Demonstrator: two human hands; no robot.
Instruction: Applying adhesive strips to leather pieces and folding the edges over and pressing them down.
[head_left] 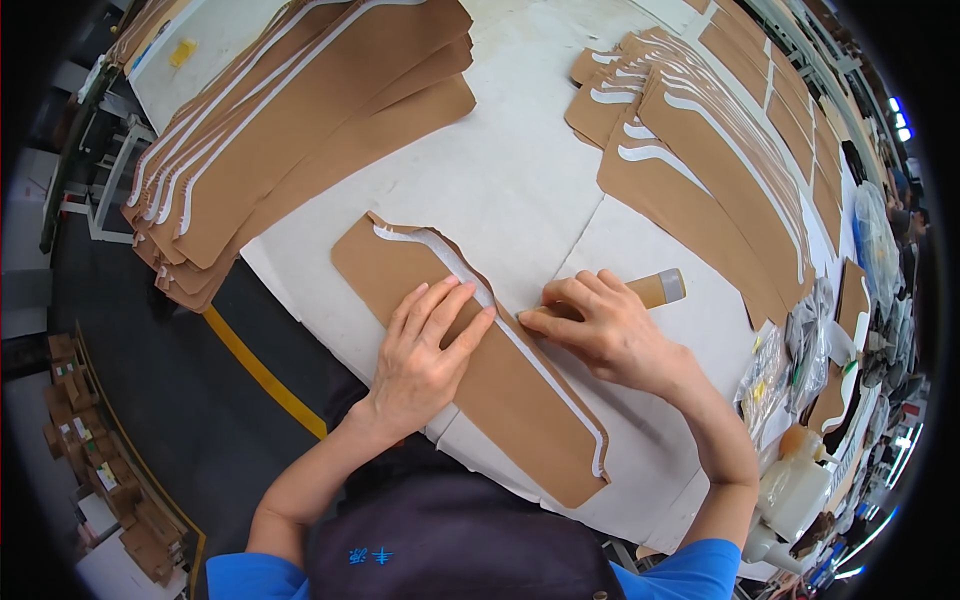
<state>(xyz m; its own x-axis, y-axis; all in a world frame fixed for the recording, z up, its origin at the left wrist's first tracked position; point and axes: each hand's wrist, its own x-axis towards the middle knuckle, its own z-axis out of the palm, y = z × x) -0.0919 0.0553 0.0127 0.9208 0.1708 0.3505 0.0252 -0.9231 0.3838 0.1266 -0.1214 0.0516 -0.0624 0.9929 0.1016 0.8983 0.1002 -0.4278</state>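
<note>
A long brown leather-like panel (540, 415) lies slantwise on the white table before me, a white strip along its curved edge. That edge stands slightly raised near my hands. My left hand (420, 340) rests on the panel with fingers stretched out, its fingertips at the white strip. At the panel's right edge, my right hand (605, 325) is closed, thumb and forefinger brought together beside the raised edge. It is gripping a tan stick-like tool with a grey end (660, 288), which juts out past the knuckles; its working end is hidden by the fingers.
Overlapping brown panels with white strips form a pile (330, 110) at far left, overhanging the table edge. Another fanned pile (700, 170) lies at far right. Clear plastic bags (785, 360) and a whitish plastic bottle (795, 485) crowd the right side. Bare white tabletop (510, 170) separates the piles.
</note>
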